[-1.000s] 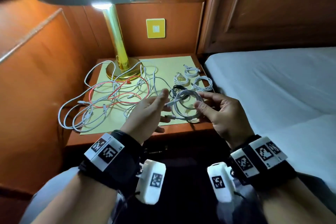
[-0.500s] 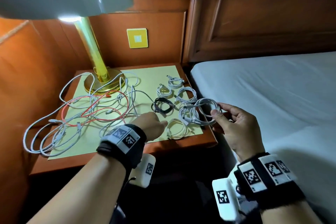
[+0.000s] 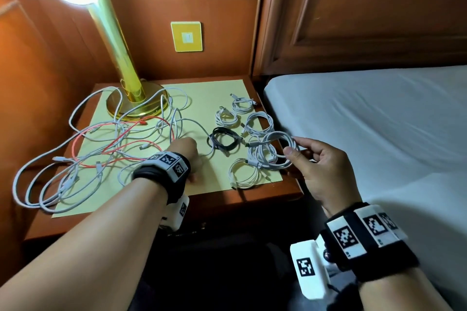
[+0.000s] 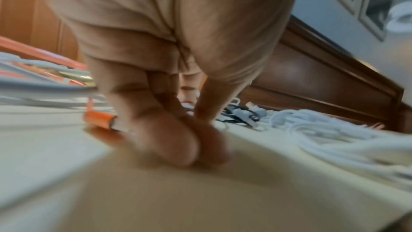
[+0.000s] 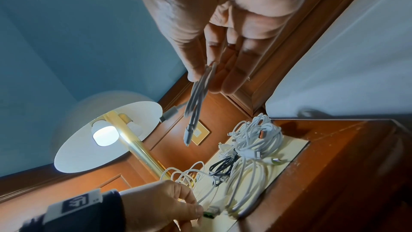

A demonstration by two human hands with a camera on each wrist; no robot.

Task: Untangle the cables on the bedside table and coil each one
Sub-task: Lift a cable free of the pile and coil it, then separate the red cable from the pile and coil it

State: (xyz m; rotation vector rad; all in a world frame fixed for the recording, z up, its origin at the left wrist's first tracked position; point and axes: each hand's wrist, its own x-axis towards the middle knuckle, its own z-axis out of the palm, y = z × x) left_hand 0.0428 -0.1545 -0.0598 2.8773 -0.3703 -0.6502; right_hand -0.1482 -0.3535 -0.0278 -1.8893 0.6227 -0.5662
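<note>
While his right hand [image 3: 319, 166] pinched a coiled white cable [image 3: 278, 144] lying roughly flat, his left hand [image 3: 185, 153] pinched a cable plug [image 5: 212, 211] on the yellow mat [image 3: 217, 91].

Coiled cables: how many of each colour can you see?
White coiled cables: 6, five on the yellow mat (), one in the right hand
Black coiled cable: 1
Total: 7
</note>
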